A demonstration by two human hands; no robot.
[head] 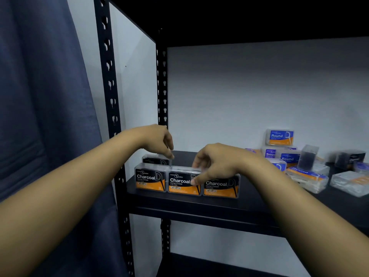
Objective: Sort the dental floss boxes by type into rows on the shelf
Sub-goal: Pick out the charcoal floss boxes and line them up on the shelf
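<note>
Three black-and-orange Charcoal floss boxes stand in a row at the front left of the black shelf (199, 204): the left box (150, 179), the middle box (180, 183) and the right box (220, 187). A fourth Charcoal box (154, 159) stands behind the left one. My left hand (159, 141) hovers over that back box, fingertips pointing down and touching its top. My right hand (214, 163) pinches the top of the middle box, thumb on its front face.
A loose pile of blue-and-orange Round and Smooth boxes (279, 136) lies at the right of the shelf, with dark boxes (307, 156) among them. A black upright post (107, 96) and a blue curtain (40, 116) are at the left.
</note>
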